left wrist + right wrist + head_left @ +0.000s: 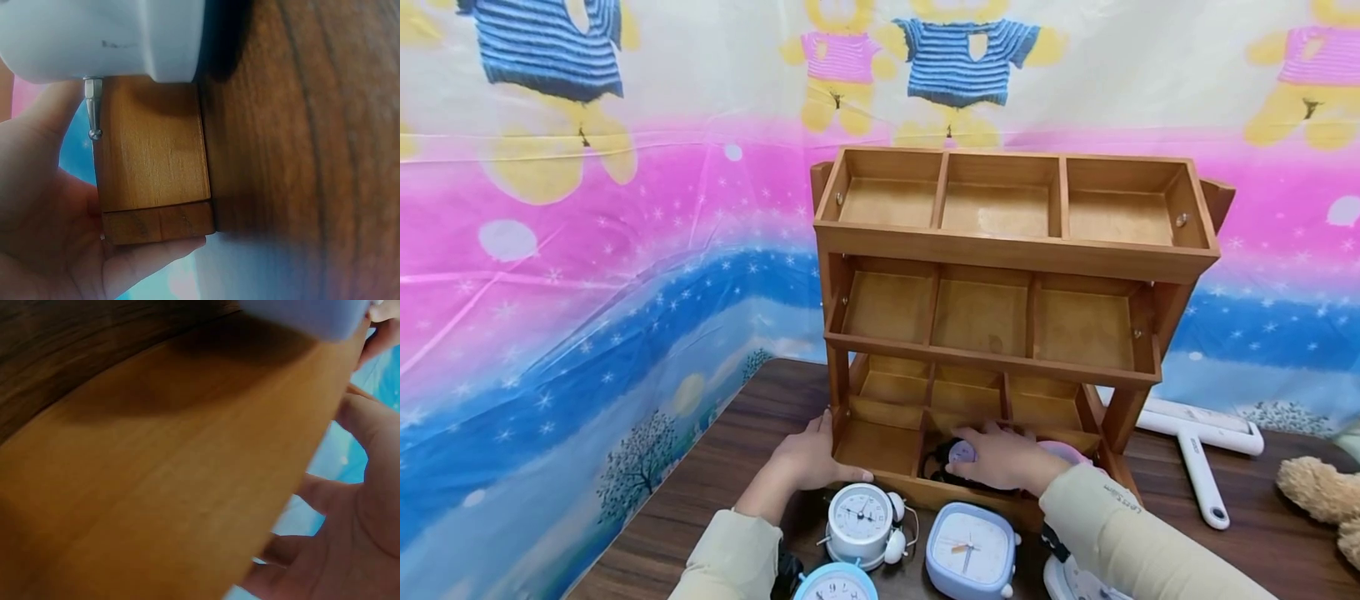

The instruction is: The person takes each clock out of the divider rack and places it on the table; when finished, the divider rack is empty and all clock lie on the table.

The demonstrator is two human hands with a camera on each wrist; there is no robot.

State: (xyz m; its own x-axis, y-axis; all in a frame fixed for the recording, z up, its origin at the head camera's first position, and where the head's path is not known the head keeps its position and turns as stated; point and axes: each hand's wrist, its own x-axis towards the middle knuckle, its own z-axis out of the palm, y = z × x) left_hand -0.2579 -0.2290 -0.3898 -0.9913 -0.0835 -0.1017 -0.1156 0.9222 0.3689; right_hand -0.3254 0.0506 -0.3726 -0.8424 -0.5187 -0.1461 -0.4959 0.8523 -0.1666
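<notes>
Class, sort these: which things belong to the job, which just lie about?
Likely the job:
brown wooden tiered rack
round purple and black object
curved pink object
round white clock
square blue clock
round turquoise clock

Likely lying about:
white T-shaped tool
fluffy brown object

- Hub = rack (1015, 249) on table (767, 392); 12 points away from the person.
- Backdrop (662, 225): behind at 12, round to 9.
- Left hand (808, 458): on rack's 8 o'clock corner.
- Right hand (1000, 457): in bottom front tray (917, 490).
- Round item (961, 452): in tray, at right hand's 9.
- Second item (1063, 452): in tray, at right hand's 3, partly hidden.
- Bell clock (860, 518): 7, before rack.
- Another clock (837, 586): 7, nearer the person.
- Desk clock (972, 548): 6.
- Handled tool (1204, 483): 4.
- Plush toy (1315, 487): 4, farther out.
</notes>
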